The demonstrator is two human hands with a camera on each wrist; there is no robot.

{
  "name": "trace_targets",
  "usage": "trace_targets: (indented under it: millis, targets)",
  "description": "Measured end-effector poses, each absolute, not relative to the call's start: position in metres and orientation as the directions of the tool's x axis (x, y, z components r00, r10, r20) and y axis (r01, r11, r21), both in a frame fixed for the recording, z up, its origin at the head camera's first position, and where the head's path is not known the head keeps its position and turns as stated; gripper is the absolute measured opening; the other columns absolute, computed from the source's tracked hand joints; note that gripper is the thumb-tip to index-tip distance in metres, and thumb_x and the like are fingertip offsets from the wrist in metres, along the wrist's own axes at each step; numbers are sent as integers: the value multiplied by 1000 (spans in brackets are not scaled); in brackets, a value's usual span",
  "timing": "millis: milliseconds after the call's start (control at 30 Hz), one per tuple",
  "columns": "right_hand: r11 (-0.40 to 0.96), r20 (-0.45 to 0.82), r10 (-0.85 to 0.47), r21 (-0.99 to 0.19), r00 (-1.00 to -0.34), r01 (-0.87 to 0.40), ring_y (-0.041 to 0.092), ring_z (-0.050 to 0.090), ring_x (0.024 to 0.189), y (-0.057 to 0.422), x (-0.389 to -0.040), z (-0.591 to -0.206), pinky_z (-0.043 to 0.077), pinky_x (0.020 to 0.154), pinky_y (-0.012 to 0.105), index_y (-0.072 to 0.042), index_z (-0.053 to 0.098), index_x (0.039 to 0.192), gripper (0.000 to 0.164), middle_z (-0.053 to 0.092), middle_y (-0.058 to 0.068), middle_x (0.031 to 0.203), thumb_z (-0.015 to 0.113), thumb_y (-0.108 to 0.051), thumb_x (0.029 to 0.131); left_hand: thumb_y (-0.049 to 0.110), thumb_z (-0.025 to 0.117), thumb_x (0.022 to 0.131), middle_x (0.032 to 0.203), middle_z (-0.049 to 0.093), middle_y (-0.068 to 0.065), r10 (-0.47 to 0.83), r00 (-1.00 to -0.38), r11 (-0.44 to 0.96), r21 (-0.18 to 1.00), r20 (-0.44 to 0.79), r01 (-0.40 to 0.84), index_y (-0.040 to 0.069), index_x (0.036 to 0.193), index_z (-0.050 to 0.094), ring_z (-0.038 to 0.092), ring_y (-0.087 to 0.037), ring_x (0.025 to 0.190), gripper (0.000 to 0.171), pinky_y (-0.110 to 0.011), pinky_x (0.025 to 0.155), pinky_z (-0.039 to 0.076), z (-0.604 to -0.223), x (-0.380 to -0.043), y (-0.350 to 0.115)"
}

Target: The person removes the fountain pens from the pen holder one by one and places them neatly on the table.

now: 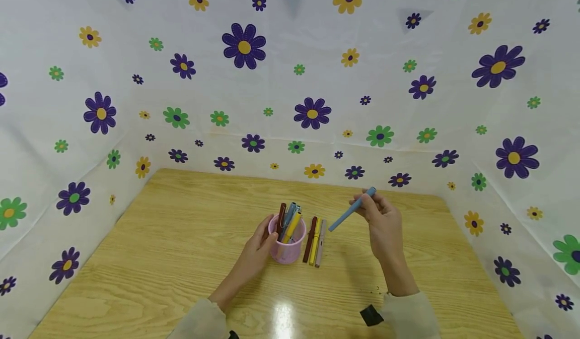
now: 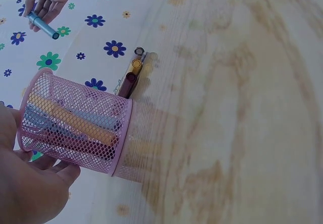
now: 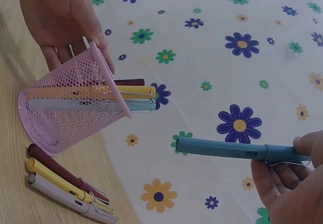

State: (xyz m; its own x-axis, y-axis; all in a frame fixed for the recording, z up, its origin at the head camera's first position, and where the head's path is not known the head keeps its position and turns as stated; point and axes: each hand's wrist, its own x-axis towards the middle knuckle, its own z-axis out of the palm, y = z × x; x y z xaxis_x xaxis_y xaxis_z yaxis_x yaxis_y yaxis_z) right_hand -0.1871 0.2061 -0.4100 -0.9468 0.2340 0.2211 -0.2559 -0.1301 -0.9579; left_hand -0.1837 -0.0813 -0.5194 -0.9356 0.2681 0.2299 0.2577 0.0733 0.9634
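A pink mesh pen cup stands on the wooden table with several pens in it, among them a dark red pen, a yellow pen and blue ones. My left hand holds the cup from its left side, thumb near the rim. Up in the air to the right, my right hand pinches a blue pen by its clip end; the other end slants down to the left. Between cup and right hand, a dark red pen, a yellow pen and a grey pen lie side by side.
The wooden table is bounded at the back and sides by a white flower-print cloth. A small black piece shows beside the right sleeve.
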Motion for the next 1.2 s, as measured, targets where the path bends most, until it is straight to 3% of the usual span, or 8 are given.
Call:
trace_targets:
  millis: [367, 1200]
  targets:
    - [-140, 193, 232, -963, -953, -229, 18, 74, 97, 217, -185, -411, 58, 95, 32, 8, 58, 130, 35, 74, 4, 101, 62, -17, 105, 19, 46, 113, 164, 30, -25, 270, -935, 73, 963, 231, 259, -6, 161, 21, 30, -37, 151, 59, -43, 122, 27, -518, -183, -80]
    - [-96, 160, 218, -978, -963, -184, 18, 73, 98, 245, -177, -422, 60, 92, 28, 8, 54, 132, 39, 73, 1, 100, 63, -18, 105, 18, 46, 112, 163, 32, -26, 264, -937, 76, 963, 230, 258, -3, 161, 24, 32, -39, 150, 58, -46, 121, 29, -518, -183, -80]
